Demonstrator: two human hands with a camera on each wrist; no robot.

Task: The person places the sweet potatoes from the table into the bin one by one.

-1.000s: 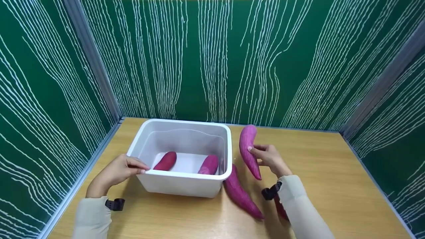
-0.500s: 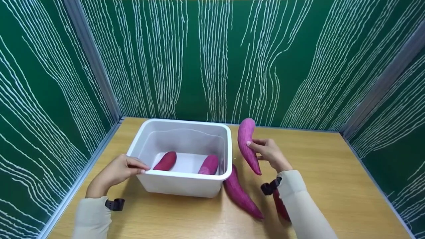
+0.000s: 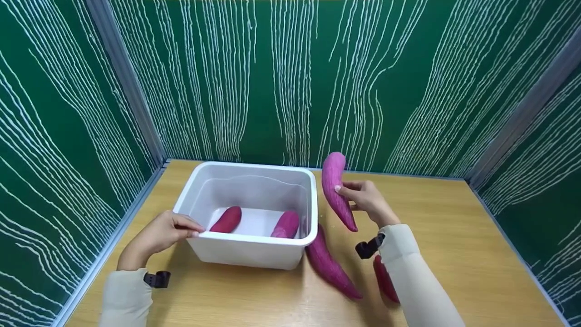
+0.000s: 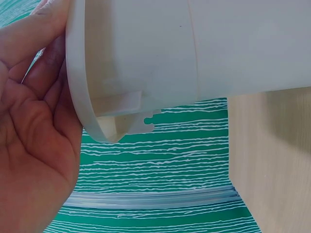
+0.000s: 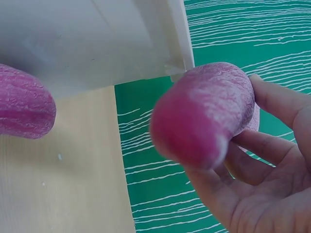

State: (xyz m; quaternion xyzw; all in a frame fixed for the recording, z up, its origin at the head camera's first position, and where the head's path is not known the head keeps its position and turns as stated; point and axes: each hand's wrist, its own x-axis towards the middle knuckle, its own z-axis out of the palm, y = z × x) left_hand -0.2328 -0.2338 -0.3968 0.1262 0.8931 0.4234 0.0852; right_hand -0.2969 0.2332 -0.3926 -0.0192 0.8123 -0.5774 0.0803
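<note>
A white plastic bin [image 3: 247, 249] stands on the table. My left hand [image 3: 159, 236] pinches its rim at the near left corner; in the left wrist view the left hand [image 4: 39, 107] lies along that rim. My right hand [image 3: 368, 202] holds a long, curved, pink-purple sweet potato [image 3: 333, 179] in the air beside the bin's right wall, thick end up. The right wrist view shows this sweet potato [image 5: 194, 116] between thumb and fingers. Inside the bin lie a red sweet potato [image 3: 228, 219] and a pink one [image 3: 286, 224], both partly hidden by the front wall.
Another purple sweet potato [image 3: 330, 268] rests on the wooden table [image 3: 458, 254] against the bin's right side. A red one [image 3: 385, 281] lies partly under my right forearm. Green panels [image 3: 290, 81] with white lines enclose the table's back and sides.
My right hand has risen a little and moved slightly left and away from me, carrying the sweet potato up. The left hand and the bin have stayed in place.
</note>
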